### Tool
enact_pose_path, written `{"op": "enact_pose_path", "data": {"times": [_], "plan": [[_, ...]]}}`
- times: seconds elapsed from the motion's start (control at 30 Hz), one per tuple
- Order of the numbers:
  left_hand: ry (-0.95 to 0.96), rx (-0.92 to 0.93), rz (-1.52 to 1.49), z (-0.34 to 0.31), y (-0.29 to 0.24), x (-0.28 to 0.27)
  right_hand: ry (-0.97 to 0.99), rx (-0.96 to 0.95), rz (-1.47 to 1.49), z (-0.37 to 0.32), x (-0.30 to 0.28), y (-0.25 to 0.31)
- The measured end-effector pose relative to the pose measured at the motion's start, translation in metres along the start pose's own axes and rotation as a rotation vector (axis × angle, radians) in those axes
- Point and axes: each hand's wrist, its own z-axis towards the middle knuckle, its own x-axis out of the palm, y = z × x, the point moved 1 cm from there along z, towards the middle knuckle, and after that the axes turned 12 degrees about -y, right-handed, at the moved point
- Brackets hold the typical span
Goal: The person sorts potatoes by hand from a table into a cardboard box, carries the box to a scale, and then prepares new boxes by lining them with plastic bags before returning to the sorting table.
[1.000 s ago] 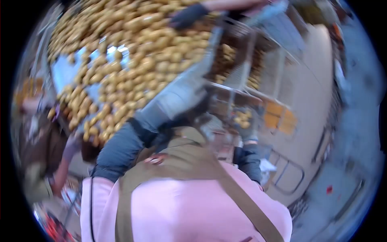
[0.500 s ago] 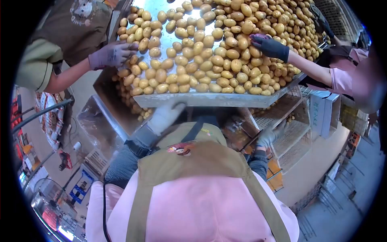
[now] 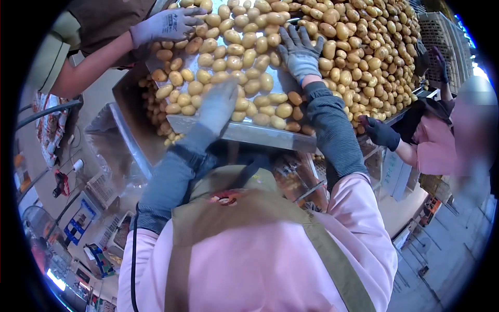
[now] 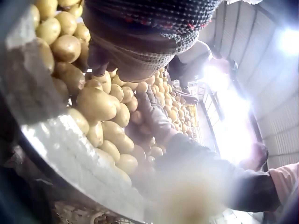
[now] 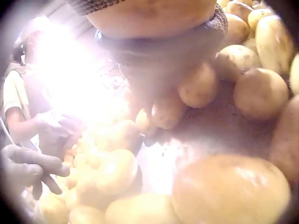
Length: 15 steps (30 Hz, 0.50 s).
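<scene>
Yellow potatoes (image 3: 249, 57) lie spread over a metal sorting table (image 3: 244, 133) with a raised front lip. My left hand (image 3: 217, 105), in a light grey glove and blurred in the head view, is over the potatoes just inside that lip. Farther in, my gloved right hand (image 3: 301, 56) lies palm down with fingers spread, against the edge of the potato heap. In the left wrist view, my right hand (image 4: 156, 116) reaches across the potatoes (image 4: 96, 105). The right wrist view shows large potatoes (image 5: 231, 189) around a bare patch of metal; glare washes out part of it.
At the left, another person's gloved hand (image 3: 169, 25) reaches over the potatoes. A person at the right holds a dark-gloved hand (image 3: 382, 132) near the table edge. A bin (image 3: 127, 112) with potatoes stands under the left corner. Plastic crates (image 3: 442, 47) stand at the far right.
Both my hands have moved from below the front lip up over the potatoes, the right one farther in. The dark-gloved hand at the right has drawn back from the heap.
</scene>
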Motion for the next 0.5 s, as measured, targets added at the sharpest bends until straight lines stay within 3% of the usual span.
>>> {"op": "enact_pose_path", "data": {"times": [0.1, 0.2, 0.27, 0.37, 0.4, 0.43, 0.5], "plan": [[0.118, -0.004, 0.119, 0.018, -0.013, 0.003, -0.030, -0.004, -0.030, -0.025, -0.020, 0.019], [0.177, 0.051, 0.117, -0.001, -0.017, 0.004, 0.085, -0.011, 0.241, -0.107, -0.062, 0.037], [0.234, 0.132, 0.160, -0.026, -0.011, 0.010, 0.269, -0.006, 0.210, -0.132, -0.077, 0.048], [0.081, 0.323, -0.019, -0.034, -0.024, 0.003, 0.114, 0.010, 0.335, -0.085, -0.058, 0.031], [0.083, 0.311, -0.038, -0.034, -0.026, 0.000, 0.174, 0.054, 0.319, -0.047, -0.065, 0.017], [0.086, 0.295, -0.055, -0.035, -0.027, -0.004, -0.173, 0.130, 0.429, -0.029, -0.038, -0.003], [0.108, 0.298, -0.051, -0.035, -0.024, -0.013, -0.189, 0.192, 0.057, 0.013, -0.025, -0.010]]}}
